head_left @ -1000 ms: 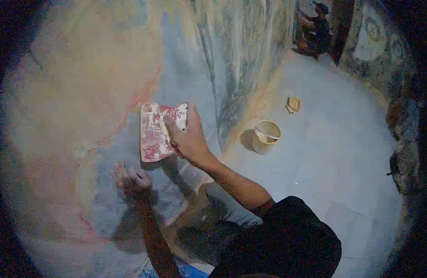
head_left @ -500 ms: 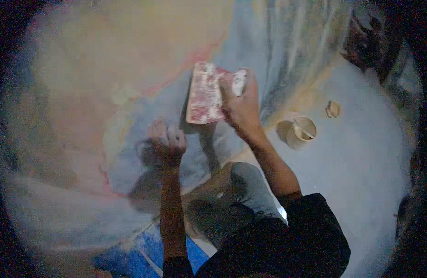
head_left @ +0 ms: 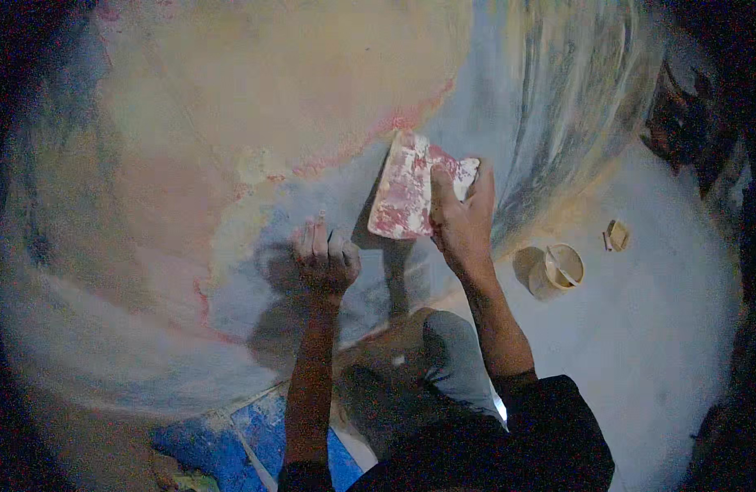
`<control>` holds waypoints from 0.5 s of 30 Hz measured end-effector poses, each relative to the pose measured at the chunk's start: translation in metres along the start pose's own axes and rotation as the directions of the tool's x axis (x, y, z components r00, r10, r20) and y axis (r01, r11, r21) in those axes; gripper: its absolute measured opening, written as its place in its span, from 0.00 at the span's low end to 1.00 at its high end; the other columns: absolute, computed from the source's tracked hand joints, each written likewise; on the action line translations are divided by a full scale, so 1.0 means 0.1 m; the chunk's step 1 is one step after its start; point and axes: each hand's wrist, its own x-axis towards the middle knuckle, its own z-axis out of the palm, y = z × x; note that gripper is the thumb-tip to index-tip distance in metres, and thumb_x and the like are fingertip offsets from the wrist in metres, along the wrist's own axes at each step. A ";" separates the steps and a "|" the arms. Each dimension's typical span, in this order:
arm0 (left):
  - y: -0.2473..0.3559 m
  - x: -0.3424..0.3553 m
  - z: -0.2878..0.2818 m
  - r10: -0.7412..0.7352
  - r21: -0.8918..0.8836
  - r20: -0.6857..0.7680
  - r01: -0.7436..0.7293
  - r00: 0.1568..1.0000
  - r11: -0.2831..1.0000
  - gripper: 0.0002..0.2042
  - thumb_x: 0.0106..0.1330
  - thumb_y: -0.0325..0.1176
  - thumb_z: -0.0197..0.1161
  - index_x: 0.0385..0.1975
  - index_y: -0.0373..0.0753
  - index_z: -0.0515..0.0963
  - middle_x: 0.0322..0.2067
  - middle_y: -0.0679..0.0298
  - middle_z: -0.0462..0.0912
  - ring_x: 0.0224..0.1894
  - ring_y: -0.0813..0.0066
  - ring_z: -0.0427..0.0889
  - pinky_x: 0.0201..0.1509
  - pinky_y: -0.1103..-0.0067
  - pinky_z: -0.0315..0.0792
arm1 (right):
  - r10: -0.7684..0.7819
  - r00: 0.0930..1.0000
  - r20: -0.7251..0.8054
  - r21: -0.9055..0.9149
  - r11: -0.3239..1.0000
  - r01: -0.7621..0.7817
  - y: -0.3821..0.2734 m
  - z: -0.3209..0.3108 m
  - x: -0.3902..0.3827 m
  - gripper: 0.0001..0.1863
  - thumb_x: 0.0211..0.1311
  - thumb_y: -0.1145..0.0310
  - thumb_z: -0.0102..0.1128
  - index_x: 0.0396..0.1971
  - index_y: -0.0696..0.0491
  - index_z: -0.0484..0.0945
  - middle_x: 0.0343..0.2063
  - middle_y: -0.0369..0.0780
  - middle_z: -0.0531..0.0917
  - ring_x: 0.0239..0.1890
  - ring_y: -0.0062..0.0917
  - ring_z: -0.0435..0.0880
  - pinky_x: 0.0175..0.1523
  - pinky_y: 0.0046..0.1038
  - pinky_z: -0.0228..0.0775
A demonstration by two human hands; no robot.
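Observation:
My right hand (head_left: 464, 213) grips a wide putty knife (head_left: 401, 193), red and smeared with white. Its broad end points left, over a grey-blue patch of a mottled painted surface (head_left: 312, 201), beneath a ragged pink line. The thumb lies across the tool's narrower part. To the left, my left hand (head_left: 324, 256) is raised with its back showing. Some of its fingers stretch up and the others are partly bent; nothing shows in them. Both hands cast dark shadows beside them; whether the tool touches the surface, I cannot tell.
A pale round tub (head_left: 556, 272) with a light stick in it stands at the right. Beyond it lies a small tan piece (head_left: 616, 235). A blue sheet (head_left: 230, 447) is at the lower left, and dark reddish-brown shapes (head_left: 685, 115) are at the upper right.
The whole scene has shifted right and slightly down in the picture. My left fingers look more stretched out than before. The right hand keeps its hold on the putty knife.

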 end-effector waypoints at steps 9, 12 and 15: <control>-0.12 0.00 -0.07 -0.002 -0.021 -0.033 0.001 0.999 1.000 0.11 0.56 0.29 0.55 0.39 0.40 0.70 0.50 0.53 0.73 0.54 0.55 0.72 0.60 0.56 0.64 | -0.243 0.970 -0.033 -0.152 0.960 0.235 -0.10 0.19 0.01 0.18 0.63 0.64 0.59 0.43 0.60 0.64 0.32 0.42 0.73 0.29 0.25 0.70 0.34 0.28 0.63; -0.12 0.05 -0.05 0.002 -0.036 -0.016 -0.003 1.000 0.999 0.10 0.55 0.28 0.55 0.38 0.40 0.70 0.50 0.53 0.74 0.54 0.55 0.72 0.60 0.56 0.64 | -0.322 0.945 -0.056 -0.247 0.922 0.300 -0.14 0.21 -0.03 0.15 0.65 0.65 0.58 0.42 0.57 0.63 0.28 0.36 0.73 0.18 0.15 0.69 0.16 0.20 0.62; -0.15 0.06 -0.11 0.017 -0.023 -0.025 -0.017 1.000 1.000 0.10 0.55 0.28 0.55 0.37 0.40 0.71 0.49 0.53 0.74 0.53 0.55 0.73 0.60 0.56 0.64 | -0.445 0.895 -0.036 -0.227 0.876 0.427 0.06 0.19 0.01 0.15 0.65 0.65 0.58 0.41 0.56 0.64 0.26 0.35 0.72 0.17 0.14 0.68 0.15 0.20 0.61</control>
